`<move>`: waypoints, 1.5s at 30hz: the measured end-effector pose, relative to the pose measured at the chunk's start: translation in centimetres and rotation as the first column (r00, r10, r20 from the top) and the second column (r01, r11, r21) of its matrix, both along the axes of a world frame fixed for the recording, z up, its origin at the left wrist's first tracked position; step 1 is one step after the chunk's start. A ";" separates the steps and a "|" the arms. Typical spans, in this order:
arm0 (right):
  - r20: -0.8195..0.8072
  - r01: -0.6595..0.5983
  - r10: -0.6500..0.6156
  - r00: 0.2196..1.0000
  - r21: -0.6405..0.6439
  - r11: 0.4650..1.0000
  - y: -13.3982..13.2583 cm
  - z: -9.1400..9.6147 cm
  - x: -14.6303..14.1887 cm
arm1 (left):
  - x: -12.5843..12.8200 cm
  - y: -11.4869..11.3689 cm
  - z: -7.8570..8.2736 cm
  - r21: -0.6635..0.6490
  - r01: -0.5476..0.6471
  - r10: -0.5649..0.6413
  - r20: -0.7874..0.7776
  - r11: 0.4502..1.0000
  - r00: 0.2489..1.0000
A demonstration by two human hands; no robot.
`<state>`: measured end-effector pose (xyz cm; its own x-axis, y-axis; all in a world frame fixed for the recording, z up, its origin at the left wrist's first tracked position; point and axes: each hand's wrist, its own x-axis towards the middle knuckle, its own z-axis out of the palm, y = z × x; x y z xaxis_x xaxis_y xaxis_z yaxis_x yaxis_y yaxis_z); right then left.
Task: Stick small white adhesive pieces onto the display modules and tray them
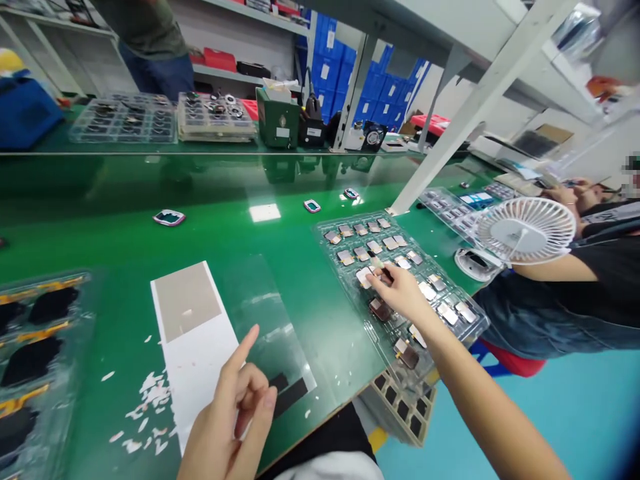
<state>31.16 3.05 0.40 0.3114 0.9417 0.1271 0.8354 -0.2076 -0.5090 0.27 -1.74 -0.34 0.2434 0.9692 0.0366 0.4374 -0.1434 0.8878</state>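
Green tabletop (pixel 280 200) carries a clear blister tray (pixel 350 219) at two o'clock, where the right hand (pixel 400 293) pinches a slim tool (pixel 379 263) against a square component (pixel 364 277). Well apart, at seven o'clock, the empty left hand (pixel 230 417) points upward above a white sheet (pixel 193 340).

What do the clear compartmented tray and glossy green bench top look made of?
The clear compartmented tray looks like thin moulded plastic: see-through, with formed pockets. The glossy green bench top seems a smooth rubbery or laminate mat, mirroring lights.
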 end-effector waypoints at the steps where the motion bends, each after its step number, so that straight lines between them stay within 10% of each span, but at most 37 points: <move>1: 0.021 -0.015 0.015 1.000 -0.029 0.999 0.5 -0.3 0.9 | 0.2 0.0 0.0 0.002 -0.008 0.009 -0.024 1.000 1.000; 9: 0.192 -0.215 0.232 0.953 -0.106 0.971 2.0 0.7 4.8 | 0.8 -0.1 -0.2 0.033 -0.047 0.050 -0.088 0.998 0.995; 27: -0.089 -0.521 0.518 0.851 -0.281 0.806 4.5 3.0 8.1 | 0.8 0.1 -0.1 0.025 -0.079 0.081 -0.098 0.997 0.992; 36: -0.321 -0.447 0.406 0.855 -0.062 0.892 -0.3 5.0 0.3 | 0.0 0.0 -0.2 -0.027 -0.023 0.024 0.035 0.999 0.999; 45: -0.984 -0.234 0.135 0.113 0.106 0.966 -5.4 0.3 -14.3 | -0.9 0.6 0.1 -0.044 0.143 -0.135 0.148 0.989 0.980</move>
<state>16.83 -2.36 0.67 -0.0628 0.9799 -0.1892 -0.3480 -0.1992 -0.9161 -0.61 -1.15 -0.24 0.3719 0.9278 0.0297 0.2835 -0.1440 0.9481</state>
